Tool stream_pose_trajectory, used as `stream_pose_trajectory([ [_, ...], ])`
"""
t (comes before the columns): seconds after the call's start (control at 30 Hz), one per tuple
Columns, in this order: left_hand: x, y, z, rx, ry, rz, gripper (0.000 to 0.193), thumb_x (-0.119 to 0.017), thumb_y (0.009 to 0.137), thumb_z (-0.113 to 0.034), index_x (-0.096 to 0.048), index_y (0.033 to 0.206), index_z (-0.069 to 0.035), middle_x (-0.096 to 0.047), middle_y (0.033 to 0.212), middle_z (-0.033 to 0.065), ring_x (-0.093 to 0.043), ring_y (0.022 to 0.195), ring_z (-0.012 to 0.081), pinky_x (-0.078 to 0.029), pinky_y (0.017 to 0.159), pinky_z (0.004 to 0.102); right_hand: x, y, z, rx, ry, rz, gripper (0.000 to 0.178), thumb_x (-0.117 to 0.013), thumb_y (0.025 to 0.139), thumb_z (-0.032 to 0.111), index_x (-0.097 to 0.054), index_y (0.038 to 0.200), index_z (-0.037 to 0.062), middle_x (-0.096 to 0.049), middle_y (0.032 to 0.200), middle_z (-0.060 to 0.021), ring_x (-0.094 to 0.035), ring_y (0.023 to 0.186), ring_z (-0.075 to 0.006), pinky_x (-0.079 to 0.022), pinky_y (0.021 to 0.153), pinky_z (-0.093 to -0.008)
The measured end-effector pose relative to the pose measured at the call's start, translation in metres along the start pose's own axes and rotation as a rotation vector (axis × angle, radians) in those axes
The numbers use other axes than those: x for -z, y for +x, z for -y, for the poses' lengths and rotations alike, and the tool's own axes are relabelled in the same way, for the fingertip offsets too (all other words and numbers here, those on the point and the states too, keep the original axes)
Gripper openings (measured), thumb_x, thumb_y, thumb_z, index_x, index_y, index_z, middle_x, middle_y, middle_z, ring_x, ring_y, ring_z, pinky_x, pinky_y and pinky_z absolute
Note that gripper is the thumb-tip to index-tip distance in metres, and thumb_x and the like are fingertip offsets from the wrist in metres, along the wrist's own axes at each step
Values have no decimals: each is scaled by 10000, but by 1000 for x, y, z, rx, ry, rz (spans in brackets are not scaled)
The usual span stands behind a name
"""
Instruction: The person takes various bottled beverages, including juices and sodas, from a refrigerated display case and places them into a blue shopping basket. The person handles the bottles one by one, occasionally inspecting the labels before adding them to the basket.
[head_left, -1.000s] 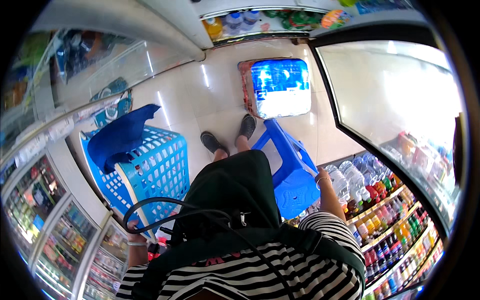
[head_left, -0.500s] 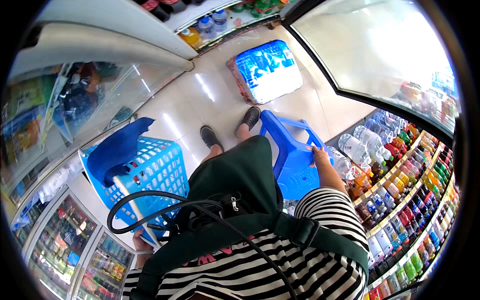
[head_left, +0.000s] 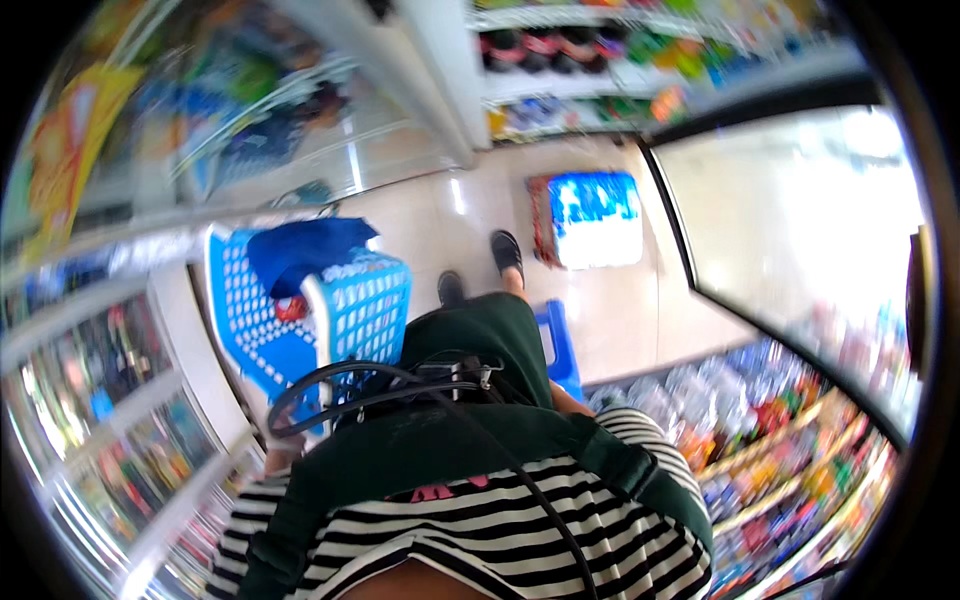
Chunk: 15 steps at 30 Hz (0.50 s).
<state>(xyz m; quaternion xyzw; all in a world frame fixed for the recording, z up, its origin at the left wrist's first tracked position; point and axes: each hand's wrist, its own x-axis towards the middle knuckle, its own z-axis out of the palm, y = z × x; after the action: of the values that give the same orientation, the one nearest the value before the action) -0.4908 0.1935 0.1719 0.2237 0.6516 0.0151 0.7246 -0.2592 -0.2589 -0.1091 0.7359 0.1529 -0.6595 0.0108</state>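
Note:
A light-blue plastic basket [head_left: 365, 310] with slotted sides and a white rim hangs at my left side. My left hand [head_left: 283, 428] is closed at its near edge, blurred and partly behind a black cable. A dark-blue cloth [head_left: 305, 252] lies over the top of the basket, and a small red item [head_left: 291, 308] shows inside. On my right, part of a blue plastic stool [head_left: 560, 350] shows beside my leg. My right forearm reaches toward it, but the hand itself is hidden behind my body.
A shrink-wrapped blue-and-white pack [head_left: 597, 222] sits on the tiled floor [head_left: 675, 310] ahead. An open glass door [head_left: 780, 220] stands at the right, above shelves of bottles [head_left: 700, 395]. Glass-fronted coolers [head_left: 110, 340] line the left, and more stocked shelves [head_left: 560, 75] stand ahead.
The view has shifted and turned. The stool has moved back beside my leg and is mostly hidden, and my right hand has gone out of sight. The basket stays at my left.

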Motion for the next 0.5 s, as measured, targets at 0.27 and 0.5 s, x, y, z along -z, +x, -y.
stream_pose_trajectory([
  [0.27,-88,-11,56,-252,-434,-129,565,-465,607,-3,-395,1167,28,-524,1083,202,-539,916,381,-467,813,478,261,31,-151,419,59,-151,252,-450,775,27,-500,1017,77,-460,497,-43,-452,433,-154,-378,407,-284],
  [0.5,-124,-22,46,-243,-528,-198,481,-463,616,36,-410,1094,27,-522,960,163,-532,858,360,-475,784,498,401,-71,63,423,-199,-399,306,-495,779,147,-500,1085,137,-599,876,-189,-578,816,-330,-455,731,-380],
])
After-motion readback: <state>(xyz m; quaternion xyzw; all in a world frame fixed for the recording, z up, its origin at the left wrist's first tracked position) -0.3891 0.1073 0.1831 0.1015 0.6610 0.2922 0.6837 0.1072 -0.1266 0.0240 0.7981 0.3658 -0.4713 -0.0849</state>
